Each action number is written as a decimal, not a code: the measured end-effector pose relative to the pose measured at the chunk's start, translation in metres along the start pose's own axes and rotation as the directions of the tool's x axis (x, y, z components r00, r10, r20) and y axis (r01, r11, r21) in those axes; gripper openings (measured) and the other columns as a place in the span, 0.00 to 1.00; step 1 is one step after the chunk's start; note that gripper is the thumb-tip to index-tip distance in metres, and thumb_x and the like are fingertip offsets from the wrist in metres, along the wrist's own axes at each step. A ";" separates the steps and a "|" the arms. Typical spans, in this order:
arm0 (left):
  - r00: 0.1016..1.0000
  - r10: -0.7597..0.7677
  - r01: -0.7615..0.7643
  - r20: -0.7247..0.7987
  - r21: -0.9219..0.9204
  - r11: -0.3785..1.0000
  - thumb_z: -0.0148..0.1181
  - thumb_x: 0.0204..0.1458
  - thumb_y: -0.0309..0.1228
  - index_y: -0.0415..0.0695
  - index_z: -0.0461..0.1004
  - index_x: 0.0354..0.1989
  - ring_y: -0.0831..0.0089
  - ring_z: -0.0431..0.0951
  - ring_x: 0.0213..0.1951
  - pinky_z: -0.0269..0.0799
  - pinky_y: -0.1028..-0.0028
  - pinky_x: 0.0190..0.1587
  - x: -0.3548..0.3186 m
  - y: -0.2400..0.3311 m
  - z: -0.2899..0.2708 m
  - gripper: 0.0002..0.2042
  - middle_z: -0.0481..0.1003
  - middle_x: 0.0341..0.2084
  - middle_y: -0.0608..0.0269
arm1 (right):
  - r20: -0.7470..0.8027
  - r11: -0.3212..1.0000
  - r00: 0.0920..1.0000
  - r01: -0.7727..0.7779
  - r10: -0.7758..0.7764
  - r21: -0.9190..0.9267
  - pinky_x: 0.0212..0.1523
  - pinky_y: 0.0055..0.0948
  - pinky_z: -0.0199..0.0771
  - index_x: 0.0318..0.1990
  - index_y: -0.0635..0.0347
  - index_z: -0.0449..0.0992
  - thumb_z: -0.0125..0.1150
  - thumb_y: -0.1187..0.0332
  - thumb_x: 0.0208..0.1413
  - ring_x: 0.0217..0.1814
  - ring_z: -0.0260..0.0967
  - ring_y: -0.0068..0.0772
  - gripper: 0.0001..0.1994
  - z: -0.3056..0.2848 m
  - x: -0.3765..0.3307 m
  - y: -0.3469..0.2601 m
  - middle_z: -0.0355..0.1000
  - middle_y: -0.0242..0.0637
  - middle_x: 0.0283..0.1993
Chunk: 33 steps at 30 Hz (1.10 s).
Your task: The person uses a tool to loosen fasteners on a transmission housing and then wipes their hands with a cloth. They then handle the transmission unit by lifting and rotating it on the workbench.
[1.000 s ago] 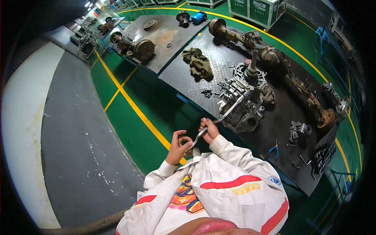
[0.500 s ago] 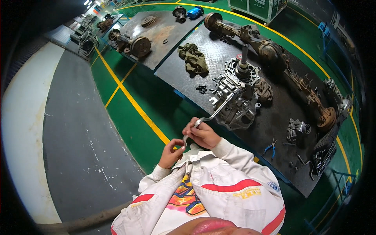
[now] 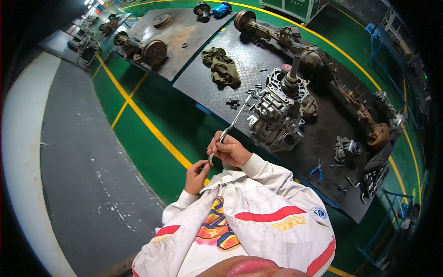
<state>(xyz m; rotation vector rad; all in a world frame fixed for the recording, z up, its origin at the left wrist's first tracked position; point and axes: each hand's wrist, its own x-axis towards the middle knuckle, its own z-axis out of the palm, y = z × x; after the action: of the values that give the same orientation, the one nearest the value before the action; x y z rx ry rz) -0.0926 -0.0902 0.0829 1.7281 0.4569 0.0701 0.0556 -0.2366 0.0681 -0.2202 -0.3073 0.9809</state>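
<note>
My right hand (image 3: 230, 150) is closed round a long silver speed brace, a cranked socket wrench (image 3: 238, 113). The fingers of my left hand (image 3: 197, 177) are closed on its near end, close to my jacket. The wrench slants away to the right, its far tip at the left side of a silver gearbox housing (image 3: 274, 113). Whether the tip touches the housing or a bolt is hard to tell. An upright shaft (image 3: 295, 64) and gear stand on the housing's far end. Several dark bolts (image 3: 233, 104) lie on the table left of it.
The gearbox rests on a dark metal table (image 3: 189, 85). A green rag (image 3: 222, 68) lies far left, a brown rag (image 3: 310, 107) to the right. A rusty axle (image 3: 339, 83) spans the back. Blue-handled pliers (image 3: 315, 171), a small metal housing (image 3: 345, 148) and a socket set (image 3: 376, 177) lie right.
The wrench's far end has moved left, from over the gearbox to its left edge, and the wrench points more steeply away. Both hands still hold it. The view has shifted slightly.
</note>
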 end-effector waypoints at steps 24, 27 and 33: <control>0.810 0.021 0.107 0.585 -0.183 0.977 0.54 0.63 0.28 0.35 0.74 0.47 0.88 0.61 0.21 0.53 0.83 0.23 0.114 0.023 -0.071 0.11 0.70 0.28 0.71 | -0.161 0.935 0.921 0.346 -0.355 -0.083 0.55 0.37 0.68 0.44 0.54 0.65 0.58 0.69 0.63 0.45 0.70 0.37 0.08 -0.002 0.090 0.000 0.68 0.34 0.35; 0.648 -0.215 0.577 0.730 -0.287 0.765 0.51 0.63 0.27 0.36 0.71 0.48 0.86 0.55 0.16 0.49 0.82 0.18 0.111 0.046 -0.069 0.09 0.63 0.20 0.72 | -0.356 0.946 0.876 0.312 -0.324 -0.092 0.50 0.39 0.71 0.43 0.56 0.66 0.58 0.73 0.62 0.41 0.68 0.35 0.07 -0.010 0.112 0.011 0.67 0.33 0.34; 0.440 -0.284 0.747 0.852 -0.172 0.642 0.51 0.64 0.30 0.37 0.73 0.49 0.88 0.54 0.14 0.46 0.82 0.17 0.133 0.064 -0.090 0.11 0.62 0.18 0.75 | -0.494 0.965 0.841 0.262 -0.219 0.018 0.53 0.44 0.70 0.38 0.54 0.63 0.60 0.76 0.59 0.40 0.66 0.38 0.10 -0.073 0.073 0.049 0.64 0.36 0.33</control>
<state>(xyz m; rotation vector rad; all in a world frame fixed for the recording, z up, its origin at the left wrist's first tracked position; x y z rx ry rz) 0.0199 0.0299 0.1362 0.8167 0.2796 -0.9390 0.0809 -0.1521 -0.0042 -0.3355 0.1729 0.6554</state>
